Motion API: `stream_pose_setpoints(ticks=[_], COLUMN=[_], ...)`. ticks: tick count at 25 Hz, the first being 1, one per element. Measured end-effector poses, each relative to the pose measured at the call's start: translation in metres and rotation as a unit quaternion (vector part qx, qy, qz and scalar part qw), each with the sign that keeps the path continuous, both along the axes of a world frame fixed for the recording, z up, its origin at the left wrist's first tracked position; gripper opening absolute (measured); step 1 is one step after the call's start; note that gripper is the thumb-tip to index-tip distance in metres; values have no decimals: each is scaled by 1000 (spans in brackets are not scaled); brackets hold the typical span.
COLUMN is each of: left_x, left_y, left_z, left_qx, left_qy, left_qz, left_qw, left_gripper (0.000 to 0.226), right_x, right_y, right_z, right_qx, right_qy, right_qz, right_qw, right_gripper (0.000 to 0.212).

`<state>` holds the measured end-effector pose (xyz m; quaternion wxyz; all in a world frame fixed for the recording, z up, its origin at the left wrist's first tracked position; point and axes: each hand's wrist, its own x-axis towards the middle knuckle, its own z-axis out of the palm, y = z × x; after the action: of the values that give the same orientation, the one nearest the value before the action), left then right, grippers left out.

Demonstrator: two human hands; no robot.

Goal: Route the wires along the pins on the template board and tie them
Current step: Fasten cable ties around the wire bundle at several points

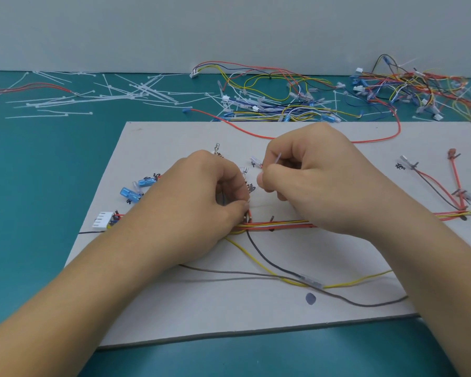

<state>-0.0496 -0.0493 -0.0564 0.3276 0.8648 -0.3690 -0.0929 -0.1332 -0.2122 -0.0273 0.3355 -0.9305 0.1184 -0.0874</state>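
Head view: mid-board on the template board, the left hand pinches strands rising from the wire bundle. Just right of it, the right hand, fingers curled, grips a pale cable tie. An uneven pull could lift wires off the pins or cinch the tie crooked.

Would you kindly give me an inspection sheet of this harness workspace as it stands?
Surface: grey template board on a teal table mat.
Job's things: wire bundle routed along pins; white connector at its left end.
Clutter: loose cable ties and harness pile behind the board.
Hands: left hand pinches the wire bundle; right hand pinches a cable tie.
Cables: yellow wire, black wire and brown wire lie loose on the board's near part.
Surroundings: plain grey wall.
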Motion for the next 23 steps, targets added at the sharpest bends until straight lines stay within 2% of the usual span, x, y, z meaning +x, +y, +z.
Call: stream_pose_setpoints(ticks=[4,9,12,16,20,23], left_x=[-2,-5,-6,-7,-11,-13], left_y=[1,4,7,11,14,13], left_z=[-2,-4,-4,-1,4,6], left_qx=[-8,-8,-13,-27,-16,0], left_qy=[-19,-49,-66,-72,-81,-68], left_qz=[1,-13,-23,-37,-64,-86], left_qw=[1000,999,997,996,994,994], left_gripper=[15,12,8,16,5,11], right_x=[-1,-3,-5,-10,-13,-12], right_y=[-4,-11,-15,-18,-17,-16], right_z=[3,5,7,11,12,9], right_qx=[20,-22,-35,-31,-11,-26], right_qy=[28,53,100,143,155,140], right_qz=[8,15,34,78,126,130], right_qw=[999,998,994,986,980,981], right_gripper=[18,21,21,12,5,11])
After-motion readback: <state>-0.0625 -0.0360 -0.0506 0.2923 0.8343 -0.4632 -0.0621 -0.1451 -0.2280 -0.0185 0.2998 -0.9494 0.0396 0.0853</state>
